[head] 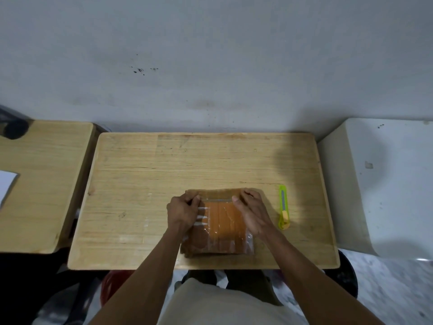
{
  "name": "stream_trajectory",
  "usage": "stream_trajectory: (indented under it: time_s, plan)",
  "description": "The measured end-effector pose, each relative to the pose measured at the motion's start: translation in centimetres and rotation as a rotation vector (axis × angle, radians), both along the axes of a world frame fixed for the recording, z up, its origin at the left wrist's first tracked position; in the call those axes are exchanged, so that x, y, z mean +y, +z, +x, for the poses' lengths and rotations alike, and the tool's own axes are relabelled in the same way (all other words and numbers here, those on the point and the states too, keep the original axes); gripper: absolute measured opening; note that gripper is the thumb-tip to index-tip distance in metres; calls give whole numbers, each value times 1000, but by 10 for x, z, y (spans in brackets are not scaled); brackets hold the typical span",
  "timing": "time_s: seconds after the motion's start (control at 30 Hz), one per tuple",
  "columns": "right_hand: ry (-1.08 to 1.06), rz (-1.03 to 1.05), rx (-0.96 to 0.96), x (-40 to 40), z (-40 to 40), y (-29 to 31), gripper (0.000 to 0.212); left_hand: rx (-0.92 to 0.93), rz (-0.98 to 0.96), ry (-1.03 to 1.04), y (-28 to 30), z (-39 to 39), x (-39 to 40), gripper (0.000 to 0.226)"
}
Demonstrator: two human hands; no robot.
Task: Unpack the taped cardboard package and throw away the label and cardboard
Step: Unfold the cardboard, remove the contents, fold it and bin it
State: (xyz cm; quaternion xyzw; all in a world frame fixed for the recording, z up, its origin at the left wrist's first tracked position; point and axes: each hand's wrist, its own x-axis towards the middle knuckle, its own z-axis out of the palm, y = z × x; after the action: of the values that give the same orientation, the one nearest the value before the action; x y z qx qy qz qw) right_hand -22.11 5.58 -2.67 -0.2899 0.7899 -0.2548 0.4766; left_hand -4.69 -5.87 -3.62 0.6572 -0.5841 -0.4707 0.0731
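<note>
Both hands work the far edge of the taped cardboard package (220,221), flat near the desk's (145,174) front. Left hand (184,211) pinches tape, it seems; right hand (251,211) presses, fingers half-curled. Looks light, stiff, slick with film, so take it by the edges. Box cutter (283,207) lies just right.

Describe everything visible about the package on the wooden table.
The package is a flat, roughly rectangular brown cardboard parcel with an orange face, wrapped in glossy clear tape or film that catches the light. It lies flat on the wooden table, near its front edge. The left hand grips its far left corner, the right hand its far right corner. A yellow-green utility knife lies to its right, apart from it. No label can be made out.
</note>
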Motion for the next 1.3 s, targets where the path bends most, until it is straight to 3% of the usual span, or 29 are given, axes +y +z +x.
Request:
stream_trajectory:
  time_s: [0.13, 0.47, 0.6, 0.73, 0.83, 0.93, 1.1, 1.3]
  plan:
    - [64, 42, 30, 0, 1, -3, 78, 13, 21, 26, -5, -1, 1, 23]
    - [164, 67, 207, 3, 16, -13, 70, -53, -136, -44, -27, -3, 17, 21]
    - [192, 37, 357, 5, 29, -20, 61, -13, -201, -78, -43, -2, 29, 5]
    - [130, 8, 459, 4, 41, -27, 57, -39, -377, -245, -51, -3, 29, 24]
    - [160, 29, 528, 0, 45, -35, 62, -7, -406, -407, -62, -4, 34, 52]
    - [202, 81, 599, 0, 47, -45, 59, -118, -413, -535, -68, -3, 41, 66]
    - [225, 10, 697, 6, 52, -56, 56, -215, -521, -617, -77, 2, 43, 59]
    - [246, 98, 635, 11, 56, -61, 64, -239, -619, -598, -84, 4, 47, 52]
